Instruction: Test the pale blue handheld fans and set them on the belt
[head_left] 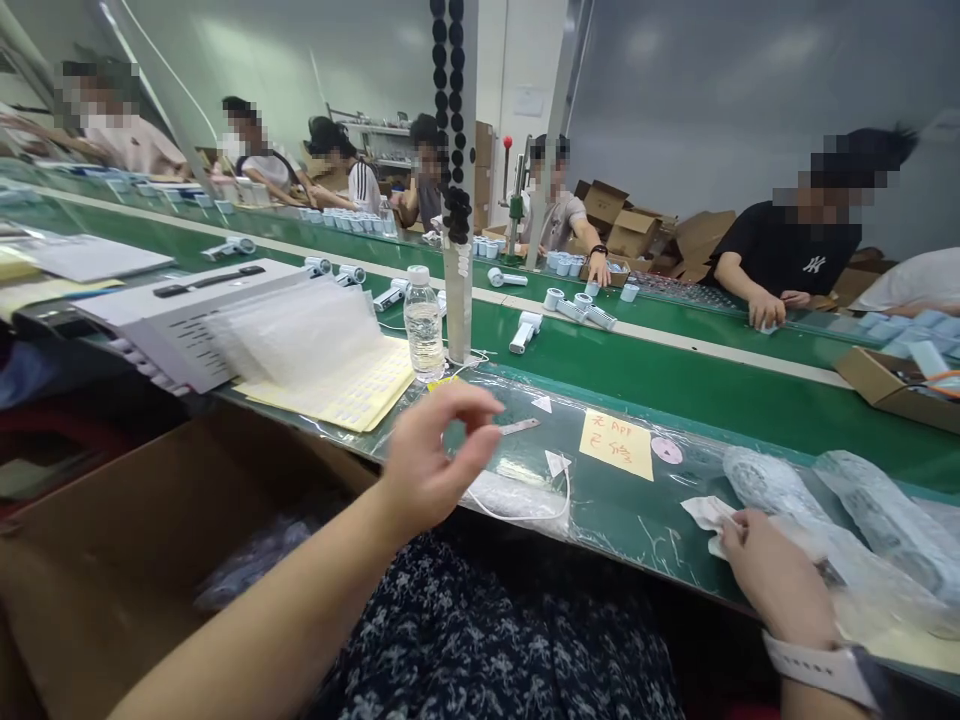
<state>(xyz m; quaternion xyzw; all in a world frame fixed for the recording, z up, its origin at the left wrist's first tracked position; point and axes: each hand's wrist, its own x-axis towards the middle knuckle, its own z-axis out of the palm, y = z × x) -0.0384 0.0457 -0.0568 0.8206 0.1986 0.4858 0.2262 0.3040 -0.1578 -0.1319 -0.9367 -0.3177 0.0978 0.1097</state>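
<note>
My left hand (435, 455) is raised over the near edge of the bench, its thumb and index finger curved with a gap between them and nothing visible in it. Below it, a clear plastic bag (517, 497) and a thin white cable (568, 490) lie at the edge. My right hand (780, 575), wearing a pale watch, pinches a crumpled white tissue (709, 513) low over the bench. Beside that hand lie two white devices in clear bubble bags, the nearer bagged device (772, 482) and the farther bagged device (885, 520).
A water bottle (424, 325) stands by a metal post (458, 300). Label sheets (367, 390) and a white case (202, 330) lie left; an open carton (90, 520) sits below. Handheld devices (525, 332) lie on the green conveyor (675, 370). Several co-workers sit opposite.
</note>
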